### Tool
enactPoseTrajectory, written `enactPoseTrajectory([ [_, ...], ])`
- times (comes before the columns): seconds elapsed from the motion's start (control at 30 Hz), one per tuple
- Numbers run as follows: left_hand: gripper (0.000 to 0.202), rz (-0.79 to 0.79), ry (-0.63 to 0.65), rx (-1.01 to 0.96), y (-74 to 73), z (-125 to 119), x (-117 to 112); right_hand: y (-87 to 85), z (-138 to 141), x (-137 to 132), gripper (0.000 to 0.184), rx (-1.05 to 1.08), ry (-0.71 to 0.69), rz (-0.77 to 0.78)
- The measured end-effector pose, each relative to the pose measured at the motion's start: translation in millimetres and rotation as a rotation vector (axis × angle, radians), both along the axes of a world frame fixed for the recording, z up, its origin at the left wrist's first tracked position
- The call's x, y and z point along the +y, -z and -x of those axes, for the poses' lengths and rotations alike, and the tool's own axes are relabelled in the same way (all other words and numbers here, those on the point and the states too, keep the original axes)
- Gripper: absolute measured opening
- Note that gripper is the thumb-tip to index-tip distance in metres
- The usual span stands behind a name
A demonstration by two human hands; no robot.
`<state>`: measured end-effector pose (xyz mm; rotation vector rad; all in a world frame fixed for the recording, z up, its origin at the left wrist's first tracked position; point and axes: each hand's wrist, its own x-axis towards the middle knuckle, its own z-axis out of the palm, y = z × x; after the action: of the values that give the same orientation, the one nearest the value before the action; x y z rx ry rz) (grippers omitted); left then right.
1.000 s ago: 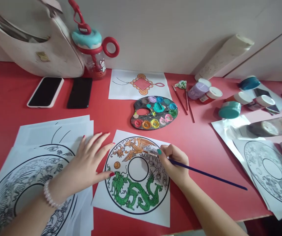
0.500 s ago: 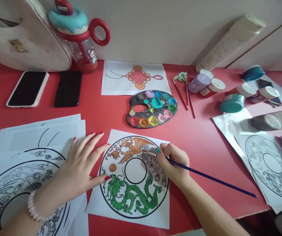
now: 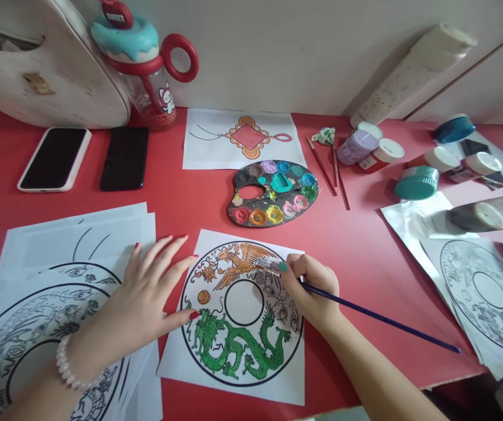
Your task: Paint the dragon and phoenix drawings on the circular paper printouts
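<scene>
A colouring sheet [image 3: 207,365] lies on the red table in front of me, with a round design showing a green dragon and an orange phoenix. My right hand [image 3: 310,289] is closed round a blue paintbrush [image 3: 383,318], whose tip rests on the sheet just right of the phoenix. My left hand [image 3: 146,298] lies flat with fingers spread, pressing on the sheet's left edge and on the paper stack [image 3: 58,257] beside it. A bead bracelet circles my left wrist.
A dark paint palette [image 3: 273,193] lies beyond the sheet. Behind it a knot drawing [image 3: 243,137], two phones [image 3: 54,158] [image 3: 124,158], a bottle [image 3: 146,70] and a white bag [image 3: 36,76]. At right, several paint jars [image 3: 416,182], spare brushes [image 3: 334,169] and more printed sheets [image 3: 483,298].
The view has shifted slightly, mostly in the first half second. Both hands keep their places on the sheet; the brush tip stays by the phoenix.
</scene>
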<state>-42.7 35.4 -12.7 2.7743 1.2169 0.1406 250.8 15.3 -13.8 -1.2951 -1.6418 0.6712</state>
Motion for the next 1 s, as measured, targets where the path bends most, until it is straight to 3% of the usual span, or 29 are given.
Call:
enactPoseTrajectory([
  [0.17, 0.067, 0.014, -0.011, 0.006, 0.6, 0.3, -0.6, -1.5, 1.9, 0.4, 0.034, -0.057, -0.052, 0.005],
  [0.4, 0.066, 0.018, -0.013, -0.005, 0.1, 0.4, 0.1, 0.2, -1.9, -0.3, 0.035, -0.056, 0.04, -0.016],
  [0.6, 0.067, 0.034, -0.015, -0.012, -0.6, -0.2, 0.3, 0.0, 0.5, 1.4, 0.034, -0.071, -0.032, -0.012],
  [0.8, 0.065, 0.041, -0.023, -0.002, 0.1, 0.6, 0.1, 1.7, -2.0, 1.0, 0.035, -0.068, 0.043, -0.017],
  [1.0, 0.068, 0.041, -0.022, 0.002, 0.2, 1.1, -0.2, 0.4, 0.0, 2.6, 0.034, -0.093, -0.041, -0.036],
])
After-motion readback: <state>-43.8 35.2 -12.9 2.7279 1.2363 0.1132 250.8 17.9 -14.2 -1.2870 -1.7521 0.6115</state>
